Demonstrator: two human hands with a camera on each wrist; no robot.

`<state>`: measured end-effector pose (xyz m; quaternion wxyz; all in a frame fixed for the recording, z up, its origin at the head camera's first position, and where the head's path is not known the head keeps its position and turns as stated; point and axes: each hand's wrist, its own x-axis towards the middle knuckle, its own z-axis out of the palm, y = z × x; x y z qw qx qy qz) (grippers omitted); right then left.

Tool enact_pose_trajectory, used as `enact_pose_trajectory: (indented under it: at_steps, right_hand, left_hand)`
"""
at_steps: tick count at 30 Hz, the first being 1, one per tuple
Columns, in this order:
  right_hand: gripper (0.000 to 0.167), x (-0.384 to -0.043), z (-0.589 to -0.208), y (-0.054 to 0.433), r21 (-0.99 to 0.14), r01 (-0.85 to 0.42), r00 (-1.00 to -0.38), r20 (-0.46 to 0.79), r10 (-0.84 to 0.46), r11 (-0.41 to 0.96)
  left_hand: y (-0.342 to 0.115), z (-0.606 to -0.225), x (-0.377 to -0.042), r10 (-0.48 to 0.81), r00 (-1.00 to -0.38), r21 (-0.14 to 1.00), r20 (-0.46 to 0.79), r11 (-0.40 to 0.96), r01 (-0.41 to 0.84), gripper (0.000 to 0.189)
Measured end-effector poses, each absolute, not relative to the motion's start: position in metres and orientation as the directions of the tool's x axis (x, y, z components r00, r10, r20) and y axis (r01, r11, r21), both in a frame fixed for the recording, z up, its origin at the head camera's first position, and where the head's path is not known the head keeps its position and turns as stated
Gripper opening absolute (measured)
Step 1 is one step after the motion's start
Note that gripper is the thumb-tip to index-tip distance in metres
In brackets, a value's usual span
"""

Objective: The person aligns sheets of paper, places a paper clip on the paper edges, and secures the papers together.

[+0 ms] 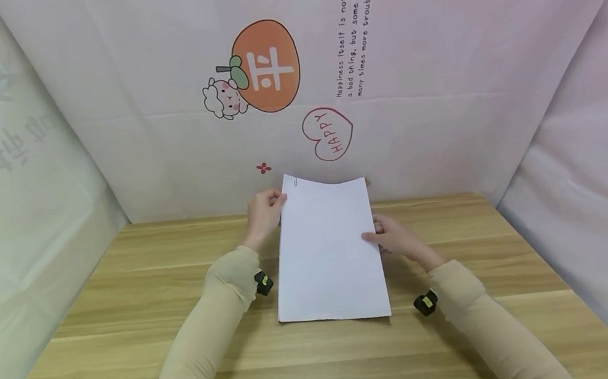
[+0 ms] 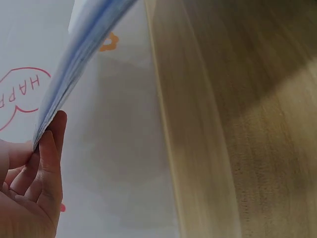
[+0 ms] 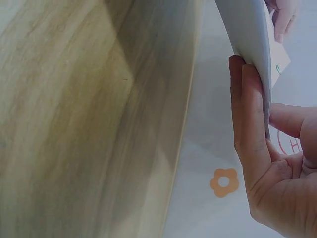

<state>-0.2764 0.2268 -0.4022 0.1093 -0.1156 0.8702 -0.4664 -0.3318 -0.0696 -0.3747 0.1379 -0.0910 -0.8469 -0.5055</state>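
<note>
A stack of white paper (image 1: 330, 254) is held up over the table, its top edge curving slightly. A paper clip (image 1: 296, 181) sits at its upper left corner. My left hand (image 1: 266, 213) pinches the left edge near that corner; in the left wrist view the thumb is on one face and the fingers (image 2: 49, 153) are behind. Lower down on the opposite edge, my right hand (image 1: 395, 235) grips the stack, thumb on the front. The right wrist view shows its fingers (image 3: 250, 109) lying along the back of the paper (image 3: 252, 29).
The wooden table (image 1: 179, 276) lies below. A printed cloth (image 1: 416, 140) with a red heart and orange fruit pictures hangs behind the far edge, and pale cloths flank both sides. Each wrist carries a small black camera (image 1: 263, 283).
</note>
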Motion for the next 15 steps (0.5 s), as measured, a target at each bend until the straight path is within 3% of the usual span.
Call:
enact_pose_trajectory:
  at_steps: [15]
  right_hand:
    - [0.041, -0.281, -0.408, 0.222, -0.841, -0.045, -0.934, -0.157, -0.322, 0.54]
  left_hand:
    - [-0.071, -0.387, -0.34, 0.028, -0.978, 0.813, 0.205, 0.551, 0.187, 0.019]
